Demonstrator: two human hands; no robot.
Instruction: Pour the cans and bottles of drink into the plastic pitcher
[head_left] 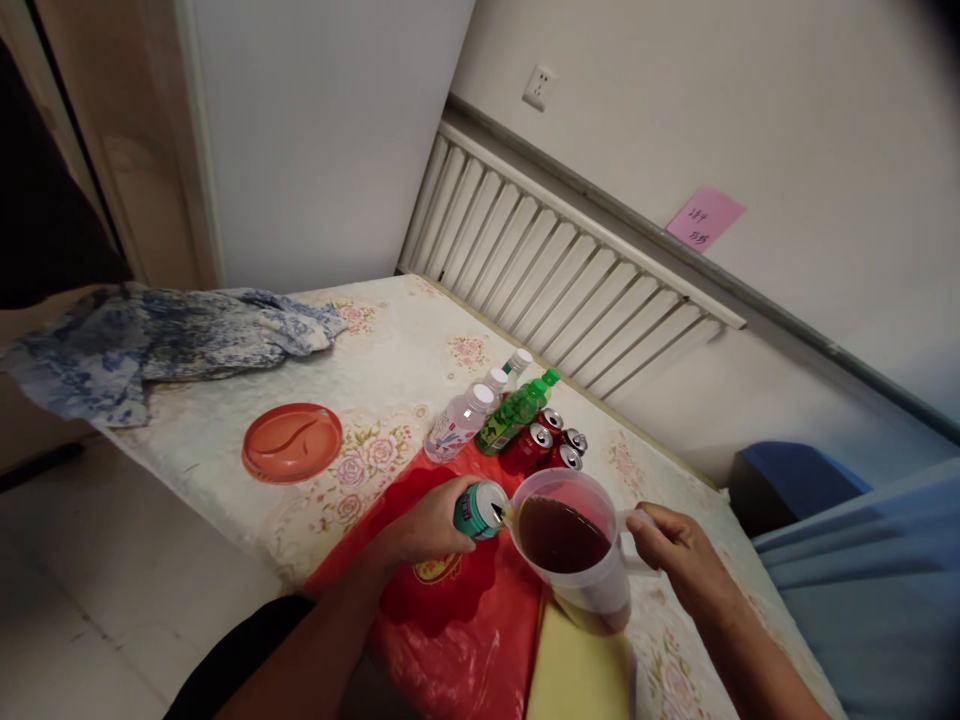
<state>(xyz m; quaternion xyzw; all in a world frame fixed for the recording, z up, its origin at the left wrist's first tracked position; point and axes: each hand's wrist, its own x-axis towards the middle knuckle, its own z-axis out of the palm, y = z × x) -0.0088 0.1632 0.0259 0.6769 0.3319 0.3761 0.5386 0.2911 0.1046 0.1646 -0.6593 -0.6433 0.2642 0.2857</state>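
My left hand (427,525) is wrapped round a green can (475,513), which tilts toward the rim of a translucent plastic jug (611,590). Pale liquid runs from the can's opening at the jug's left lip. Dark brown liquid (562,535) stands inside the jug. On the right side, my right hand (667,540) grips the jug's handle. Beneath the jug's base lies a yellow cloth or folder (581,665); I cannot tell which. Under the green can spreads a red plastic sheet (487,640) with a gold emblem.
Several opened red cans (527,448) stand behind the jug, beside green bottles (511,415) and clear bottles (459,422). An orange plate (292,443) lies left on the flowered tablecloth (405,340). Further left is a crumpled blue-white cloth (202,335). A radiator (555,250) runs along the wall.
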